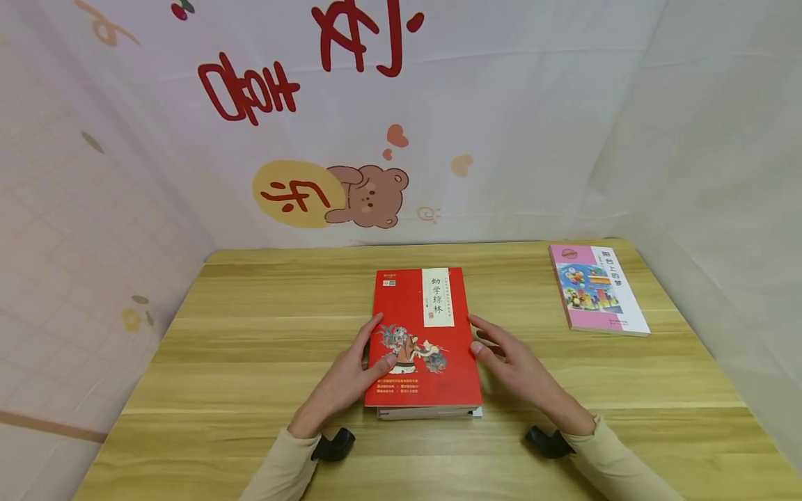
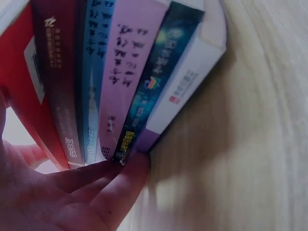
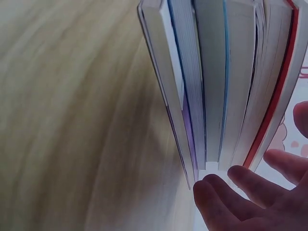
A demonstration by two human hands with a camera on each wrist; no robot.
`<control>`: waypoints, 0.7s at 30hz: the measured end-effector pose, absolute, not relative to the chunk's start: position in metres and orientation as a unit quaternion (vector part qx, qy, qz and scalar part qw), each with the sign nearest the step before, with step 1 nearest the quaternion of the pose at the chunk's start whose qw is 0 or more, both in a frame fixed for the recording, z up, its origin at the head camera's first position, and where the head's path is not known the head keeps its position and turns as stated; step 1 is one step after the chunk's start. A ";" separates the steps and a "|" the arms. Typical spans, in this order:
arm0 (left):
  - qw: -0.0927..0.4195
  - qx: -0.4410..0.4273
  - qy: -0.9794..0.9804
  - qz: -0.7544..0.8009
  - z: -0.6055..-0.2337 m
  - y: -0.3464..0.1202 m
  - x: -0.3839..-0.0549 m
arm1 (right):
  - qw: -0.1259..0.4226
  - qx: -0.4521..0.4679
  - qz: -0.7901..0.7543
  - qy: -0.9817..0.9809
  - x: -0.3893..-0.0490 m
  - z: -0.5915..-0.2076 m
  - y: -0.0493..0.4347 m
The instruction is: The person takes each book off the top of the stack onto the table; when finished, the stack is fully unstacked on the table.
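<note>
A stack of several books stands at the middle of the table, topped by a red book with a white title panel and drawn figures. My left hand touches the stack's left side, thumb over the red cover. In the left wrist view its fingers reach the spines: a maroon book, a blue one, a pink-purple book, a dark teal one and a white-and-purple one. At the page side, my right hand has relaxed, spread fingers, very near the stack; contact cannot be told.
A pink-and-white book lies flat at the back right of the wooden table. Behind the table hangs a white cloth with red characters and a cartoon bear. Pale cloth also hangs along both sides.
</note>
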State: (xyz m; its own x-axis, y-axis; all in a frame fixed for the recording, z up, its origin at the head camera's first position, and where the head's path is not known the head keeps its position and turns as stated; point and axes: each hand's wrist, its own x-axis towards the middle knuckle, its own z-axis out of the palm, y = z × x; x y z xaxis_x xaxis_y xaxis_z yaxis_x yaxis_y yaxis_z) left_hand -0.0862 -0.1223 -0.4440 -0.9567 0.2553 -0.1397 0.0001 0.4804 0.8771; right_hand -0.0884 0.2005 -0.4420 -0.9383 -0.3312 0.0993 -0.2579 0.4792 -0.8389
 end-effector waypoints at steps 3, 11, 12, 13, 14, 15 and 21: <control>0.129 0.071 0.844 0.515 -0.443 -0.128 -0.084 | 0.037 -0.176 -0.480 0.859 -0.088 -0.442 0.198; 0.130 0.073 0.838 0.525 -0.442 -0.139 -0.080 | 0.052 -0.171 -0.476 0.861 -0.086 -0.441 0.191; 0.129 0.073 0.838 0.526 -0.442 -0.140 -0.080 | 0.054 -0.172 -0.476 0.861 -0.086 -0.442 0.190; 0.125 0.073 0.838 0.526 -0.441 -0.140 -0.079 | 0.055 -0.174 -0.475 0.861 -0.086 -0.442 0.190; 0.122 0.074 0.837 0.529 -0.441 -0.141 -0.078 | 0.056 -0.177 -0.474 0.861 -0.086 -0.442 0.189; 0.119 0.074 0.834 0.534 -0.441 -0.142 -0.077 | 0.057 -0.180 -0.474 0.860 -0.086 -0.443 0.188; 0.107 0.057 0.806 0.579 -0.439 -0.150 -0.074 | 0.063 -0.193 -0.471 0.859 -0.086 -0.443 0.184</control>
State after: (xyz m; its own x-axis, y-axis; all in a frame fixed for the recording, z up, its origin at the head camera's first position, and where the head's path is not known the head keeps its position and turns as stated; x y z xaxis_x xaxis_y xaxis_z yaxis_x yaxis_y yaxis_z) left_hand -0.0740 -0.1505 -0.4390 -0.9708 0.2149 -0.1066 -0.0325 0.3226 0.9460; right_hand -0.0858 0.1836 -0.4431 -0.9174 -0.3910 0.0742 -0.2730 0.4824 -0.8324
